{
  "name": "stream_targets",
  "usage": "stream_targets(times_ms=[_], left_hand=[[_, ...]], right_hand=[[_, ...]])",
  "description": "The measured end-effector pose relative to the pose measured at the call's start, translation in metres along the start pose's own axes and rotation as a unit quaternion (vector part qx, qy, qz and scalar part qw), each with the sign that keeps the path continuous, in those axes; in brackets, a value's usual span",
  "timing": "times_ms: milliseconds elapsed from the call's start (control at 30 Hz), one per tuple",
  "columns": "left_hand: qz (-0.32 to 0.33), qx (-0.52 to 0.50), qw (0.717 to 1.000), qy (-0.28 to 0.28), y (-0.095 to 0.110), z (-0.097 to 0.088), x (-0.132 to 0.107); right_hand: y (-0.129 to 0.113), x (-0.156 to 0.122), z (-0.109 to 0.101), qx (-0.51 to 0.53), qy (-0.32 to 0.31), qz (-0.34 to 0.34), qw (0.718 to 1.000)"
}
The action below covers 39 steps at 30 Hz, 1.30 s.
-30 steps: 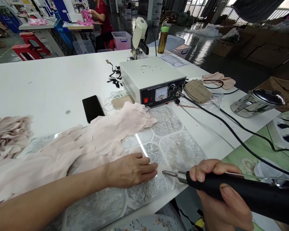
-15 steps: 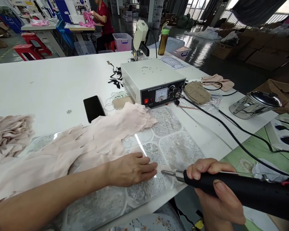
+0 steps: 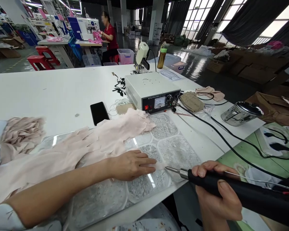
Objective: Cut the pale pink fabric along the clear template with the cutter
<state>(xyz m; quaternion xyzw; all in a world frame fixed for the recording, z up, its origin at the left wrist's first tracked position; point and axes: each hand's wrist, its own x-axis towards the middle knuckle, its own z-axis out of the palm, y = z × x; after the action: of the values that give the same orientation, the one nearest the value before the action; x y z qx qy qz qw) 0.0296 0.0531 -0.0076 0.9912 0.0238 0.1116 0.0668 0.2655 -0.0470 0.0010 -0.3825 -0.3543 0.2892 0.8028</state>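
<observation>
Head view: over the last second only the camera has lifted, and both hands have barely shifted. In front of the control box (image 3: pixel 151 89), the left hand (image 3: pixel 131 164) lies flat, pinning a small fabric piece (image 3: pixel 160 165) to the clear mat (image 3: pixel 178 150) on the worktop (image 3: pixel 50 93). The right hand (image 3: pixel 218 195) is wrapped round the black-handled tool (image 3: pixel 243 192), whose tip stays at that piece, so the work holds at one spot.

Black phone (image 3: pixel 99 112), steel pot (image 3: pixel 240 113) and bottle (image 3: pixel 161 57) rest on the table (image 3: pixel 50 93).
</observation>
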Motion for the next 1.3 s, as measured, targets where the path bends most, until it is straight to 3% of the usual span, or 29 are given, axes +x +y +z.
stream_targets(times_ms=[233, 400, 700, 1100, 1300], left_hand=[[-0.026, -0.015, 0.999, 0.02, 0.013, -0.01, -0.018], [-0.069, -0.003, 0.998, 0.001, 0.024, -0.01, -0.025], [-0.06, -0.006, 0.998, -0.017, 0.029, 0.003, -0.003], [-0.1, -0.07, 0.992, 0.017, 0.048, 0.018, 0.033], [-0.069, -0.038, 0.996, 0.043, 0.027, 0.007, 0.04]], right_hand=[[0.007, 0.002, -0.004, -0.005, -0.008, 0.003, 1.0], [0.009, 0.01, -0.004, -0.008, -0.01, -0.006, 1.0], [0.012, 0.026, -0.009, -0.001, -0.011, -0.032, 0.999], [0.027, 0.045, -0.01, 0.028, -0.036, -0.044, 0.998], [0.029, 0.041, -0.009, 0.058, -0.034, -0.036, 0.997]])
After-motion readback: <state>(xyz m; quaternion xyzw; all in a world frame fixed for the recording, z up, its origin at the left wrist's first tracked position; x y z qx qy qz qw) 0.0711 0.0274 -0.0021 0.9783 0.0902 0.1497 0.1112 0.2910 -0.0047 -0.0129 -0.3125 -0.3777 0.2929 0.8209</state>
